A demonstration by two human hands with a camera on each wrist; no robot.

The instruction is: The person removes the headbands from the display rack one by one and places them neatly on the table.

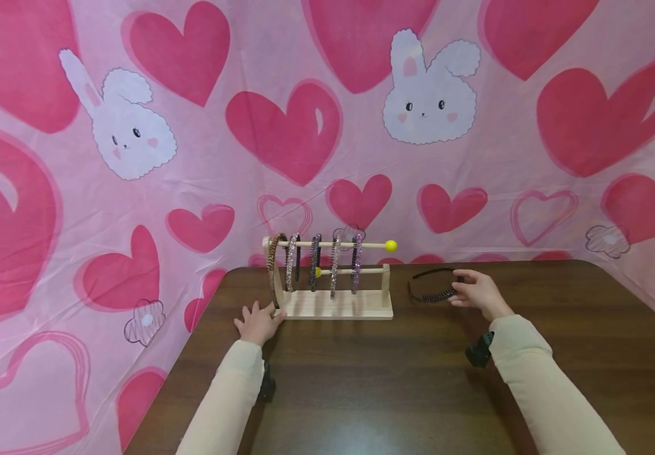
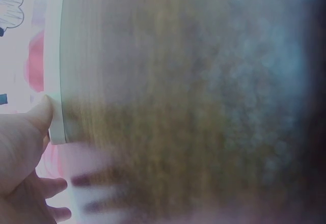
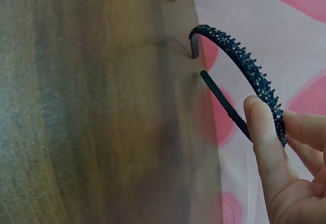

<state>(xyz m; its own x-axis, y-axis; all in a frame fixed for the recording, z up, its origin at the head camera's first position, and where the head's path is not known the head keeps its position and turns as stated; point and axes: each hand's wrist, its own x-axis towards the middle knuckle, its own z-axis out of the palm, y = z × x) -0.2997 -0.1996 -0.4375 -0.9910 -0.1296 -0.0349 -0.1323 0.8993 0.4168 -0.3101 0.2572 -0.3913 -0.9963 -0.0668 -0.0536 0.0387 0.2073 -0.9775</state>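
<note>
A pale wooden headband stand (image 1: 336,313) sits at the back of the table, several glittery headbands hanging from its upper rod. At its left end hangs a gold-brown headband (image 1: 272,265); a purple one (image 1: 357,265) is farthest right. My left hand (image 1: 259,323) is at the base's left front corner, its fingers spread. In the left wrist view the thumb (image 2: 43,113) touches the base's edge. To the right of the stand, my right hand (image 1: 478,294) pinches a black sparkly headband (image 3: 249,68) between thumb and fingers, its open ends pointing toward the stand.
The stand's upper rod ends in a yellow ball (image 1: 391,246) on the right; a shorter lower rod has a yellow ball (image 1: 318,272) at its left tip. A pink curtain (image 1: 356,158) with hearts and rabbits hangs behind the brown wooden table (image 1: 373,392).
</note>
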